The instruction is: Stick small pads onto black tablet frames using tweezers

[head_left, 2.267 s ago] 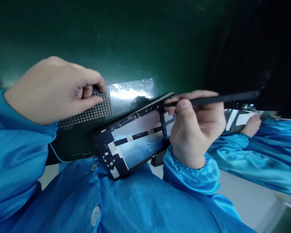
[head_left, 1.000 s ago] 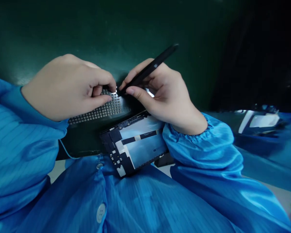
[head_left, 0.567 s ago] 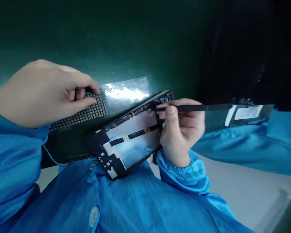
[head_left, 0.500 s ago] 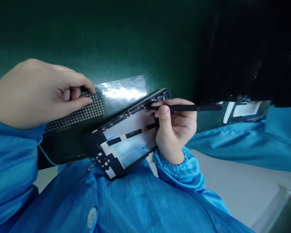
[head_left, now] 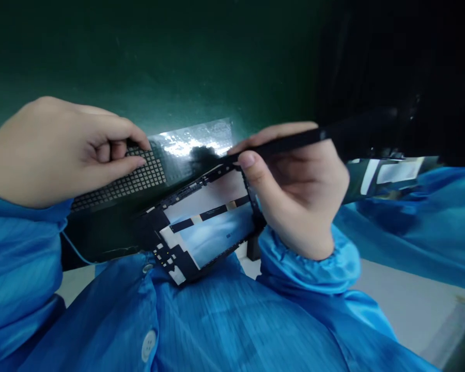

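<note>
My left hand (head_left: 58, 150) is curled, thumb and fingers pinching the near end of a sheet of small dark square pads (head_left: 139, 178) whose far part is shiny clear backing (head_left: 194, 144). My right hand (head_left: 294, 191) grips black tweezers (head_left: 302, 139). Their tip hangs just above the clear backing, near the top edge of a black device frame (head_left: 205, 219). That open frame shows a pale panel and a black strip inside. It lies tilted against my blue smock.
A dark green mat (head_left: 178, 67) covers the bench beyond. At right, a co-worker's blue sleeve (head_left: 418, 227) lies by another dark frame part (head_left: 387, 173). A pale surface (head_left: 403, 310) shows at lower right.
My right hand went from the frame to the pad sheet, back to the frame's top edge, and now lifts the tweezers toward the sheet again. My left hand stayed on the sheet.
</note>
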`<state>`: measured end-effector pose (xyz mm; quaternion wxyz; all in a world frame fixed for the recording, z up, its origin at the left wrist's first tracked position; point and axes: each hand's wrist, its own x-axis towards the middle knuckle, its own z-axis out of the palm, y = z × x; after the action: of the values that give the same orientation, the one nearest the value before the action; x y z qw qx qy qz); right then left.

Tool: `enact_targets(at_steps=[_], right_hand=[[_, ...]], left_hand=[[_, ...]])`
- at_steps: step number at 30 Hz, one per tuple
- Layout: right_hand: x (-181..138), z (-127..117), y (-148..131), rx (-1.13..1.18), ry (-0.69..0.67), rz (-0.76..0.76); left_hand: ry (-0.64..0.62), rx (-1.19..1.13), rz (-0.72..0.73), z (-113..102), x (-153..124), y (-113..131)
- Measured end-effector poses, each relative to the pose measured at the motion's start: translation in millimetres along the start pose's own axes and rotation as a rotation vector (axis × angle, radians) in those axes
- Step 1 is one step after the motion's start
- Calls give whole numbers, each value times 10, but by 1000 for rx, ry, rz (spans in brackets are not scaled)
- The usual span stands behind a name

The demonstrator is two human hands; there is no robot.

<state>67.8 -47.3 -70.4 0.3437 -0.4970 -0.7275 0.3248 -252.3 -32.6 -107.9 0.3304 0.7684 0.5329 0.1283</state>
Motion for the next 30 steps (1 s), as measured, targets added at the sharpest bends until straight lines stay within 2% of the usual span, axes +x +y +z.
enact_targets(at_steps=[4, 6, 7, 13, 17, 21, 24, 27, 30], right_hand=[[488, 179, 64, 156, -415, -41], [629, 314, 149, 192, -546, -49], [664, 371, 187, 207, -569, -41], [648, 472, 245, 301, -512, 81], [644, 440, 230, 227, -551, 0], [702, 471, 261, 192, -579, -74], [770, 482, 315, 361, -583, 38], [692, 304, 361, 592, -471, 175], [273, -87, 365, 644, -208, 208]], left_hand=[[-62, 92, 7, -70, 68, 185], [-88, 98, -20, -79, 85, 209], [-89, 105, -24, -77, 87, 203], [-110, 224, -17, -52, 81, 168], [-137, 276, -40, -74, 89, 231], [-136, 233, -37, -83, 94, 241], [-105, 183, -26, -96, 90, 215], [-67, 133, -16, -110, 30, 267], [6, 191, -55, -44, -140, 481]])
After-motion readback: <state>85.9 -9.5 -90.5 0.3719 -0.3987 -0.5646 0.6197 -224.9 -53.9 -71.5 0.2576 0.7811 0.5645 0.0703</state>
